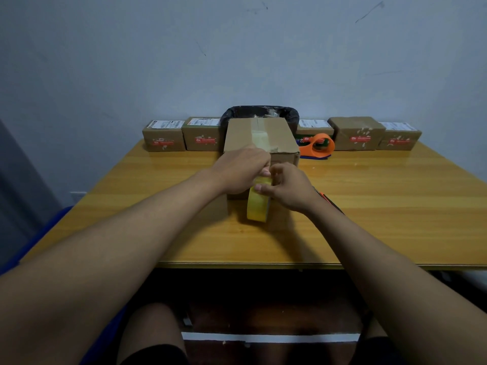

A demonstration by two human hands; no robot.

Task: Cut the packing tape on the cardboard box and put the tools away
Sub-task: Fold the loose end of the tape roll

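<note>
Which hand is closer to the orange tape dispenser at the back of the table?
Right. The right hand is in front of the orange tape dispenser, slightly to its left, holding the tape roll. The left hand is farther left, at the cardboard box.

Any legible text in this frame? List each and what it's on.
None can be read.
White shipping labels on the small boxes along the wall: print too small.
Red stickers on their fronts: blurred.
Big cardboard box, tape roll, orange tape dispenser: no text visible.
</note>
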